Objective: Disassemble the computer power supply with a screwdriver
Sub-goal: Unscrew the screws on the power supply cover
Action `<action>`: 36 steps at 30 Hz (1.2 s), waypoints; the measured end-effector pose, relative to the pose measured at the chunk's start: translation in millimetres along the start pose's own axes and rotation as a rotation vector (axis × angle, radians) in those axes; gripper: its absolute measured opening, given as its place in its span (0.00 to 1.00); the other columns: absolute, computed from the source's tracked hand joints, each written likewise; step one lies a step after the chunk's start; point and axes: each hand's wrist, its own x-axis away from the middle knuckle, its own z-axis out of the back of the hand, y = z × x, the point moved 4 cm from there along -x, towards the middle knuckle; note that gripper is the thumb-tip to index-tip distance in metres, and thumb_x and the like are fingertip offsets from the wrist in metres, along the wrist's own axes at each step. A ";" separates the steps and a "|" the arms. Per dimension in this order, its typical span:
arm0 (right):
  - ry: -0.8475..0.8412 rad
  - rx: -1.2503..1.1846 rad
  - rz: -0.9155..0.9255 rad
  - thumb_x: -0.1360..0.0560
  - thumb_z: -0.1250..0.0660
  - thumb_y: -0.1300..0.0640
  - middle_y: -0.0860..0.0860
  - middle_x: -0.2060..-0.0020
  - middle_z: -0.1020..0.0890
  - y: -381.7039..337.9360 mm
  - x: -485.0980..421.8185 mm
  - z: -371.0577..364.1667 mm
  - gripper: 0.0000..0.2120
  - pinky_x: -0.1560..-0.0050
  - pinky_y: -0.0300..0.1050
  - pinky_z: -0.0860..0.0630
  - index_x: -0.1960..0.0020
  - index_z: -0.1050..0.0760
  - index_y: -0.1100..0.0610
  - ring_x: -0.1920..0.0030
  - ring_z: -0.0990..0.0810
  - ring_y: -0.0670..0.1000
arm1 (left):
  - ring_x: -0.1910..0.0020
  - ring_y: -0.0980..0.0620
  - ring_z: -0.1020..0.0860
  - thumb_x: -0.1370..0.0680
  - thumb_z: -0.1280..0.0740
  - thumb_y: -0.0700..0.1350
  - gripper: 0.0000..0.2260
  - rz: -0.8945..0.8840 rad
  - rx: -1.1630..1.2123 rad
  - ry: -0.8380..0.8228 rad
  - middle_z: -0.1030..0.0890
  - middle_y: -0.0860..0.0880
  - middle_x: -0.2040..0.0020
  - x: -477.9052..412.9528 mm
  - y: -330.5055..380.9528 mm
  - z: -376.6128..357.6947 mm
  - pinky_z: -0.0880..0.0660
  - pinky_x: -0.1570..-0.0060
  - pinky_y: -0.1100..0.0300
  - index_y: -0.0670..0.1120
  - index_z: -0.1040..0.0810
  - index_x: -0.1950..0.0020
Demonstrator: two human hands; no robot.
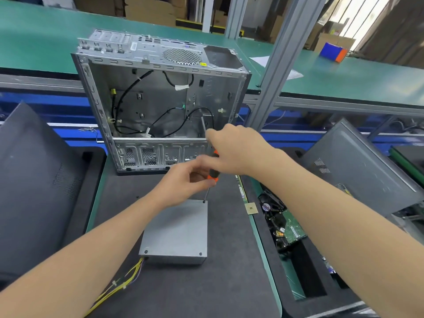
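Observation:
The grey metal power supply (176, 232) lies flat on the dark mat, with yellow wires (119, 283) trailing from its near left corner. An orange and black screwdriver (212, 174) stands upright, its tip on the screw at the box's far right corner. My right hand (234, 150) grips the top of the handle from above. My left hand (183, 180) pinches the lower handle and shaft. Two screws show on the near edge of the box.
An open, stripped computer case (160, 99) stands behind the power supply. Dark side panels lean at the left (34, 184) and right (358, 166). A bin at the right holds a fan and circuit boards (282, 223). A small chip (251, 208) lies by the mat edge.

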 end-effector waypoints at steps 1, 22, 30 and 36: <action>0.023 0.042 -0.076 0.22 0.39 0.34 0.49 0.68 0.35 -0.3 0.6 0.5 0.25 0.70 0.45 0.40 0.60 0.35 0.55 0.69 0.32 0.55 | 0.46 0.50 0.14 0.22 0.24 0.39 0.09 0.008 0.007 0.006 0.12 0.50 0.48 0.2 -0.7 -0.5 0.20 0.37 0.52 0.49 0.17 0.44; 0.018 -0.146 -0.006 0.26 0.35 0.36 0.47 0.66 0.27 -5.2 6.7 -0.4 0.19 0.70 0.44 0.36 0.54 0.31 0.52 0.65 0.26 0.51 | 0.48 0.51 0.13 0.22 0.23 0.45 0.07 0.058 -0.068 0.019 0.12 0.52 0.52 0.2 -2.2 0.7 0.21 0.40 0.41 0.56 0.15 0.49; -0.153 -0.276 -0.133 0.22 0.32 0.44 0.48 0.63 0.28 -1.4 0.8 -4.4 0.13 0.67 0.47 0.29 0.49 0.29 0.53 0.60 0.23 0.57 | 0.46 0.50 0.14 0.21 0.24 0.43 0.11 0.084 -0.047 0.021 0.12 0.50 0.48 1.2 -3.5 1.0 0.22 0.36 0.45 0.51 0.16 0.40; -0.213 -0.410 0.070 0.29 0.27 0.57 0.46 0.61 0.24 -6.1 4.3 1.9 0.11 0.53 0.54 0.23 0.48 0.25 0.53 0.58 0.25 0.52 | 0.44 0.51 0.14 0.21 0.26 0.47 0.08 0.070 -0.054 -0.019 0.12 0.51 0.48 1.4 -2.5 1.8 0.23 0.34 0.41 0.50 0.17 0.42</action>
